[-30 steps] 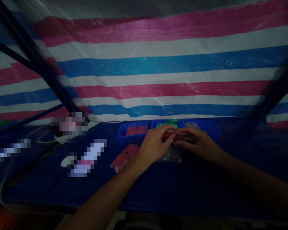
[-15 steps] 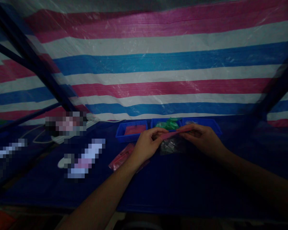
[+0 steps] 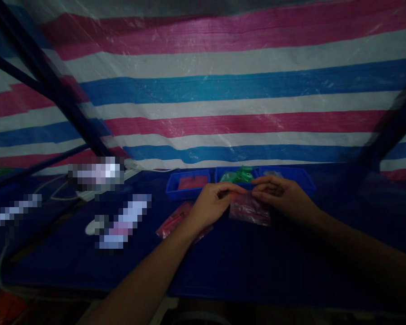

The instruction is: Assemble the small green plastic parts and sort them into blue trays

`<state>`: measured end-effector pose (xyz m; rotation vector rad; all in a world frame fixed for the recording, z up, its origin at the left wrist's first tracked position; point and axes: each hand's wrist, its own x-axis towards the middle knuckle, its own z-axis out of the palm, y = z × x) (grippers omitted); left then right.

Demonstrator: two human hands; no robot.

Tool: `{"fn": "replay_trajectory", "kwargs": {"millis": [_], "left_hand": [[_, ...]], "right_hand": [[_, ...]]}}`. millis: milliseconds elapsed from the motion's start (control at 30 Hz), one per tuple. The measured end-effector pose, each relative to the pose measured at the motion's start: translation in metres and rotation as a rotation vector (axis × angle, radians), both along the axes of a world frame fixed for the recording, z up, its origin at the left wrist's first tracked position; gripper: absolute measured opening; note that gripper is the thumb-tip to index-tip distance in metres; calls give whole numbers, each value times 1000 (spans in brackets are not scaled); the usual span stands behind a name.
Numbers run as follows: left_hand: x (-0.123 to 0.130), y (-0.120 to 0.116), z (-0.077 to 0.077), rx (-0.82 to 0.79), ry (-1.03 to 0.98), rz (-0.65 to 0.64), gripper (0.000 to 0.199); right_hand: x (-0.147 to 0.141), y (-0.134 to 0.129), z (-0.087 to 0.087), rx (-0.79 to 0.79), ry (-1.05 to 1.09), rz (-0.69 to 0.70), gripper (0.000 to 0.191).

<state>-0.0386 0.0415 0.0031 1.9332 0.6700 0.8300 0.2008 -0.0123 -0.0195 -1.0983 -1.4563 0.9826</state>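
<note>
A small translucent pink plastic bag hangs between my two hands, its front face turned toward me. My left hand is closed in a pinch at the bag's upper left corner. At the upper right edge, my right hand pinches the bag with thumb and fingers. Beyond the hands, a blue tray contains pink bags. Green plastic packets fill another blue bin. More pink bags lie on the table by my left forearm, which partly covers them.
A third blue bin stands behind my right hand, with clear plastic in it. To the left on the blue table are a white round object, a power strip with cables and blurred-out items. A striped tarp closes off the back.
The pink bag was seen as a narrow strip stretched between my hands; now it has swung down and shows its flat face. My hands have barely moved.
</note>
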Motion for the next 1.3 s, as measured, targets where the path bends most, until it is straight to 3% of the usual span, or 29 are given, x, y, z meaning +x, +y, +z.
{"fn": "replay_trajectory", "kwargs": {"millis": [200,300,467,600,733,900,1033,1133,1300], "left_hand": [[-3,-10,11,-166,-11,-178,59],[2,-13,9,-182,-58,-160,51],[12,-9,-5,-21,0,-31,26],[13,-4,-10,-118,-90,75,27],[14,-6,-10,-208,-176,57,30],[14,-6,-10,-139,-66,7,33],[12,-3,-11,-82,19,37,30],[11,-1,-11,-90,16,64,32],[11,-1,-12,-156,-42,46,36]], "right_hand": [[4,0,-1,24,-4,-105,42],[3,-2,0,34,-3,-107,42],[-5,-7,4,36,25,-53,43],[-5,-3,3,46,44,-24,51],[2,3,-1,83,41,-98,43],[2,1,-1,117,-30,-113,40],[-2,-2,1,98,-51,-80,41],[-1,-1,1,97,-41,-64,41],[1,0,-2,162,-45,-154,35]]}}
